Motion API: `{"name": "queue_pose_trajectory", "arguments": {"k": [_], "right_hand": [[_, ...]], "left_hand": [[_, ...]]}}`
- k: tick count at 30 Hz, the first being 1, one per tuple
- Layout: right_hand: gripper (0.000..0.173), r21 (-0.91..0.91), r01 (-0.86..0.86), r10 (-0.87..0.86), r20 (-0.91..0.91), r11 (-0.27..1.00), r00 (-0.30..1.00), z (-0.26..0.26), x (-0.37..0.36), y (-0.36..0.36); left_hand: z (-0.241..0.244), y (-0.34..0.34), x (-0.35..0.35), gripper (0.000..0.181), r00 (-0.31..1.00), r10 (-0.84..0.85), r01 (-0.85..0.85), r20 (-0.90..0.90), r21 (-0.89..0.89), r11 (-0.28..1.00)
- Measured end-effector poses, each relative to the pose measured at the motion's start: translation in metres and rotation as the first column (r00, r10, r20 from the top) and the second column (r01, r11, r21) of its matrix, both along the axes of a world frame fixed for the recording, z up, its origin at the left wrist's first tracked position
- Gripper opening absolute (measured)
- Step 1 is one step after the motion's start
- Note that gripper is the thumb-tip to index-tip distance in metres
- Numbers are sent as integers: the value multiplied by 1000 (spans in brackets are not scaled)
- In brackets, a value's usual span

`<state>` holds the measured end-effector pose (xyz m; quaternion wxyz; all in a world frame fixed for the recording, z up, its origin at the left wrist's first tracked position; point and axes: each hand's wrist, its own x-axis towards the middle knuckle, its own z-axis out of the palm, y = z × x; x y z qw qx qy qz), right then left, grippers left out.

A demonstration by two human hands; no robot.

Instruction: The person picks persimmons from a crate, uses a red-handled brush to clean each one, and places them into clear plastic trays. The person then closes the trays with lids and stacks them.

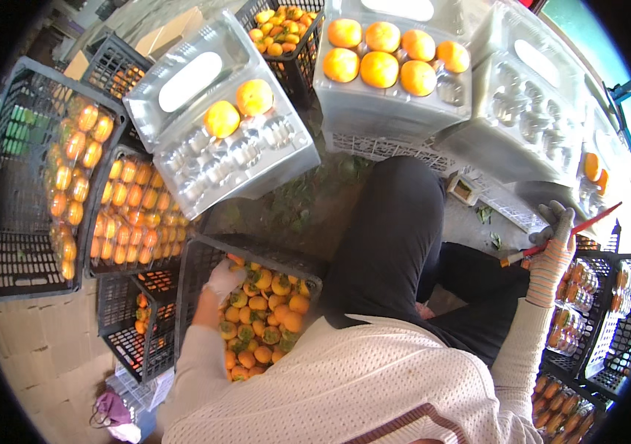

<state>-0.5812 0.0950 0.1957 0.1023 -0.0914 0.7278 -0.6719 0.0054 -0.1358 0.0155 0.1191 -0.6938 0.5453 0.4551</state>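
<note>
My left hand (225,280), in a pale glove, reaches into a black plastic crate (249,250) of loose persimmons (260,316); its fingers are at an orange fruit by the crate's far wall, and whether they grip it I cannot tell. My right hand (554,250), in a striped glove with grey fingers, is closed around a slim red-handled tool (593,219) whose kind I cannot make out. Ahead stands an open clear plastic clamshell tray (204,172) with two persimmons (238,108) in its cups. Another clear tray (393,111) holds several persimmons and one vacant cup.
Black crates (85,222) with packed fruit stand at the left, and more crates (598,333) at the right. Clear trays (543,111) sit at the back right. A crate of small orange fruit (282,28) is at the back. Leaves (293,200) lie on the floor beyond my knees.
</note>
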Motion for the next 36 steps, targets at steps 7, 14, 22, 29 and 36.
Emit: {"name": "queue_pose_trajectory", "arguments": {"k": [7, 14, 22, 29, 36], "right_hand": [[75, 78, -33, 42, -125, 996, 991, 10, 9, -4], [61, -286, -198, 256, 181, 938, 950, 24, 45, -18], [14, -422, -430, 468, -15, 798, 883, 42, 68, -23], [12, -289, -602, 624, -20, 744, 781, 52, 100, -55], [6, -281, -544, 556, -42, 791, 830, 44, 96, -59]], "left_hand": [[122, 14, -105, 74, 294, 282, 26, -913, 302, 953], [135, 24, -266, 56, -235, 694, 400, -681, 583, 707], [151, 33, -323, 57, -176, 677, 416, -715, 569, 709], [145, 32, -338, 54, -167, 712, 346, -682, 636, 690], [133, 23, -345, 54, -91, 649, 440, -755, 554, 707]]}}
